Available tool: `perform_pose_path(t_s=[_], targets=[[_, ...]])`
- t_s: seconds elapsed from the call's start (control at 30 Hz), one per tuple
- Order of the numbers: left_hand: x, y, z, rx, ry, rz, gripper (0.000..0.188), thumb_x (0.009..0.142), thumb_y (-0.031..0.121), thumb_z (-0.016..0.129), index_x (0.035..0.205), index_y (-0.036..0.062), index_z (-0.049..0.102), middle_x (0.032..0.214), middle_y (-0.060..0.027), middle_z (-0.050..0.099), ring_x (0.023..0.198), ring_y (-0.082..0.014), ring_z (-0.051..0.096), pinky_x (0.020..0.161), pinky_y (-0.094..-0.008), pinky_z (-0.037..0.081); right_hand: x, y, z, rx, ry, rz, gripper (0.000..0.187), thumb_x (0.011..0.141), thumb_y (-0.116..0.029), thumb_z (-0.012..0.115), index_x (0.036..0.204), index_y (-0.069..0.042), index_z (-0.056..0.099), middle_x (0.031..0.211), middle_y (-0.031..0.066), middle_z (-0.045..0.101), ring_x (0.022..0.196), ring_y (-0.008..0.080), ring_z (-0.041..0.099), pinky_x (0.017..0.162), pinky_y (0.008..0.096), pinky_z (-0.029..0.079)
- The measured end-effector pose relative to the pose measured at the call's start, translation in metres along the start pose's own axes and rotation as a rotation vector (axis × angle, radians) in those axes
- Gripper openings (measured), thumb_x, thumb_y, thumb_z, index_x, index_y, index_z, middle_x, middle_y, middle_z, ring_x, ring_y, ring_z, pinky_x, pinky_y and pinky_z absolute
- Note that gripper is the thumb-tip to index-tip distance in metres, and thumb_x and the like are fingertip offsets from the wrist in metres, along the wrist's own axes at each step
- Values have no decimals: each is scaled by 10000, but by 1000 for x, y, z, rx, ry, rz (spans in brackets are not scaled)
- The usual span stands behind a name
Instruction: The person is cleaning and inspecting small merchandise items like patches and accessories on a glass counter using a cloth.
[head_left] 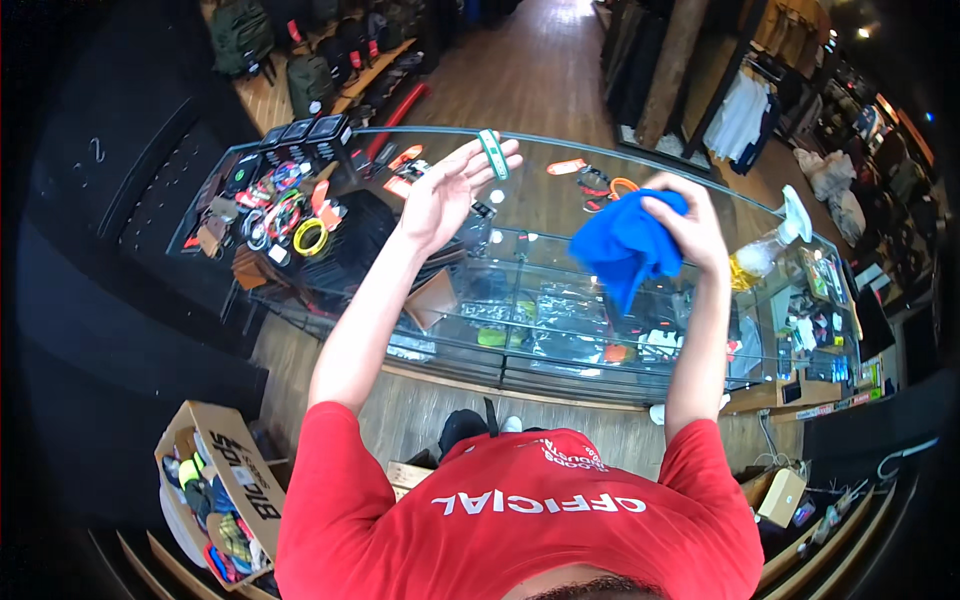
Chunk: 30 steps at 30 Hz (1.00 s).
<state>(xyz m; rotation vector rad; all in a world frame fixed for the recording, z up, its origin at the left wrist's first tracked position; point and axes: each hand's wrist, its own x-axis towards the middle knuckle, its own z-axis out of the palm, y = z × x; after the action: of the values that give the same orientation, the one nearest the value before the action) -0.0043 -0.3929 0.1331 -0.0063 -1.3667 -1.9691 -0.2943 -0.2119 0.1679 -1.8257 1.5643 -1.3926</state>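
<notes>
One blue cloth over stocked showcase

Gap left of blue cloth, spray bottle right, apparent bracelet heap leftward

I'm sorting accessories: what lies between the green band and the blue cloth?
The head view shows an orange tag and a small dark cluster on the glass counter between the green band and blue cloth.

Wide fisheye view from the person's head, left of a side-by-side pair, facing down and forward: red shirt near at the bottom, glass counter farther in the middle, wooden floor distant at the top.
</notes>
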Motion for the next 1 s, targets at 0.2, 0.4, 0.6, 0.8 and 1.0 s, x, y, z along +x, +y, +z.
perform_pose_path(t_s=[0.2,0.4,0.6,0.8,1.0], targets=[[37,-27,25,-118,-164,-27,693,1047,488,341,1503,-33,302,1522,-229,391,1386,-325,433,1155,-423,342,49,-37,61,-302,45,-292,238,796,-171,767,905,3,646,792,137,684,752,221,684,716,329,525],[46,-60,18,140,-242,-56,652,1073,483,300,1527,16,282,1539,-128,388,1287,-213,520,1063,-364,424,58,-4,79,-476,282,-219,219,772,-195,768,867,-36,652,801,157,682,765,317,689,704,373,533],[39,-62,5,36,-241,-133,615,1076,443,331,1528,30,283,1465,-120,494,1279,-222,537,1061,-365,442,66,2,83,-364,522,-297,164,785,-113,773,801,1,657,729,128,667,665,199,668,633,299,506],[41,-57,11,-132,-306,-40,616,1083,392,306,1525,-32,245,1568,-189,329,1433,-269,366,1178,-407,313,58,8,74,-448,82,-238,191,723,-101,787,806,4,650,776,137,651,731,270,669,679,346,513],[43,-63,6,-229,-294,-92,633,1080,402,306,1527,-36,213,1585,-200,287,1462,-306,317,1188,-440,295,47,9,68,-547,-284,-182,192,686,-143,767,803,-21,677,800,138,681,779,307,674,736,365,524]])
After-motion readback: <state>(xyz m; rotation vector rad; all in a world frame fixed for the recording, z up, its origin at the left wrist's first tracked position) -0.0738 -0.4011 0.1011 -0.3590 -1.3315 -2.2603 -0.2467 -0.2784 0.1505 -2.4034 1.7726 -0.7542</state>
